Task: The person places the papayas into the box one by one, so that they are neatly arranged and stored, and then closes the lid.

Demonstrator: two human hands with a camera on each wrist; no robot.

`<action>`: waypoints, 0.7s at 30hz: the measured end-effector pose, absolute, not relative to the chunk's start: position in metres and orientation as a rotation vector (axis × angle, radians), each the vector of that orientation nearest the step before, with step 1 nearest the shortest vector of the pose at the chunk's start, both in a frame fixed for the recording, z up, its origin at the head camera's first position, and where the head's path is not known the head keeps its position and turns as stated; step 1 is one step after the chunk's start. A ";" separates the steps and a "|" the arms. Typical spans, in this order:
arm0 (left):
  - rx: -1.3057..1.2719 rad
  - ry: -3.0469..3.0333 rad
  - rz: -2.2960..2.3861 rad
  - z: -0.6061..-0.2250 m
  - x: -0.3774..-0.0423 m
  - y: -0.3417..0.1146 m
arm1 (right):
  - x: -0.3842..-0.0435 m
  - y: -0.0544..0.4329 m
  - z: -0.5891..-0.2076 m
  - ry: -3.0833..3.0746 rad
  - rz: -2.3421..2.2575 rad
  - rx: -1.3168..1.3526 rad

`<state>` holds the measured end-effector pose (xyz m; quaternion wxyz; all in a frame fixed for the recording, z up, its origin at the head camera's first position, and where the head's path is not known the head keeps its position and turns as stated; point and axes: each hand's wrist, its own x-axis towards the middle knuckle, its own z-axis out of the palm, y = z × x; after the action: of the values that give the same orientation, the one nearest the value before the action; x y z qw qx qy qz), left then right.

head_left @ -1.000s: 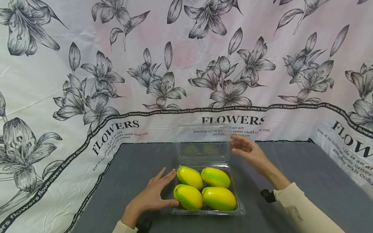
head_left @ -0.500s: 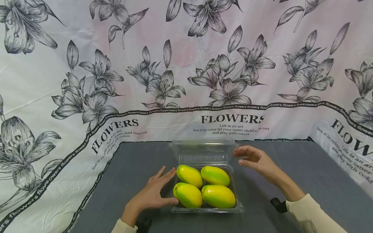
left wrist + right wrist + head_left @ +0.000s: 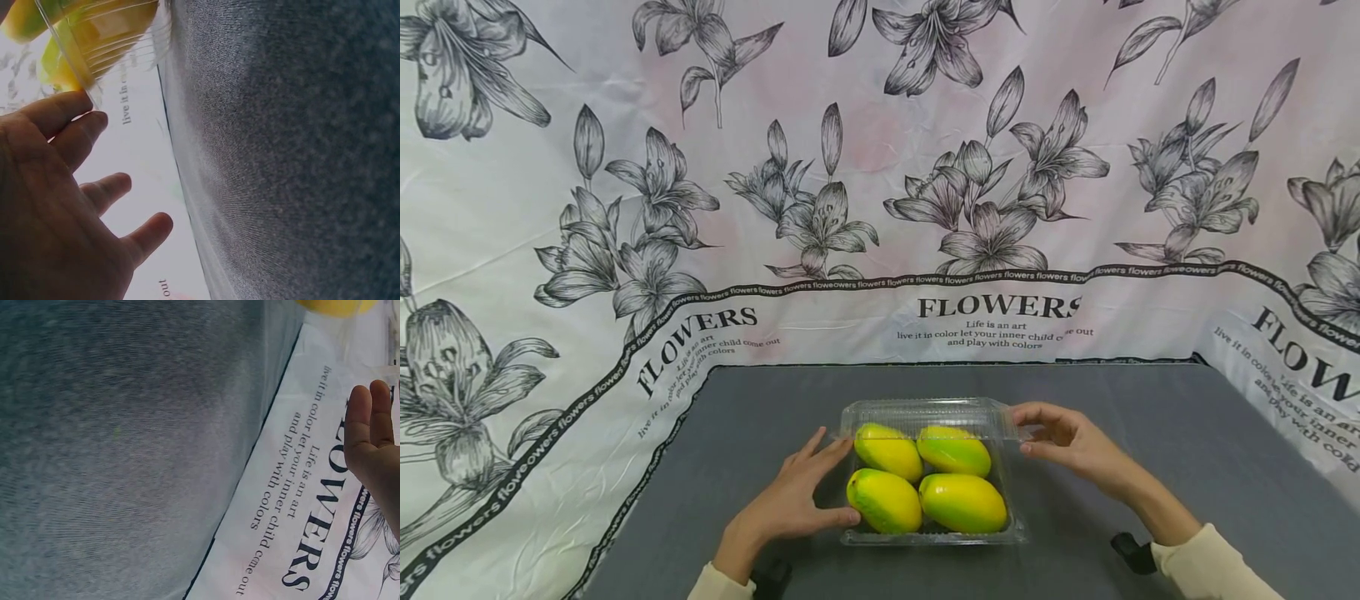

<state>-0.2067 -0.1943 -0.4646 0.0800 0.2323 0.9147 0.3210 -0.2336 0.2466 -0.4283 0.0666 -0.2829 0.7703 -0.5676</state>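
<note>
A clear plastic clamshell box (image 3: 934, 540) sits on the grey table with several yellow-green mangoes (image 3: 962, 504) in it. Its hinged lid (image 3: 925, 408) is tilted forward, overlapping the back mangoes in the head view. At the lid's right corner, my right hand (image 3: 1078, 446) holds the edge, thumb below and fingers above. My left hand (image 3: 793, 500) is spread along the box's left side, thumb near the front-left mango. In the left wrist view, two fingertips (image 3: 94, 119) of it touch the clear wall. Two raised fingers (image 3: 359, 412) show near the clear plastic in the right wrist view.
The grey cloth-covered table (image 3: 760, 400) extends around the box. Behind it and at both sides hangs a white curtain (image 3: 880, 208) with printed lilies and lettering. A dark device (image 3: 1133, 554) is at the right wrist, and another (image 3: 771, 577) at the left.
The lid has swung from nearly upright forward and down over the back of the box. My right hand has moved down and slightly right with it; the left hand has stayed in place.
</note>
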 end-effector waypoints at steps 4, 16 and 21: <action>0.642 2.738 0.962 -0.465 -0.206 -0.195 | -0.233 0.247 -0.434 2.314 -1.695 -0.897; 0.675 2.703 1.002 -0.468 -0.210 -0.196 | -0.228 0.249 -0.451 2.300 -1.621 -0.890; 0.683 2.706 1.002 -0.468 -0.210 -0.197 | -0.227 0.249 -0.460 2.293 -1.586 -0.828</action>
<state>-0.2095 -0.1965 -0.4682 0.0878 0.2293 0.9091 0.3366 -0.2272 0.2489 -0.4595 0.1164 -0.2828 0.7831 -0.5415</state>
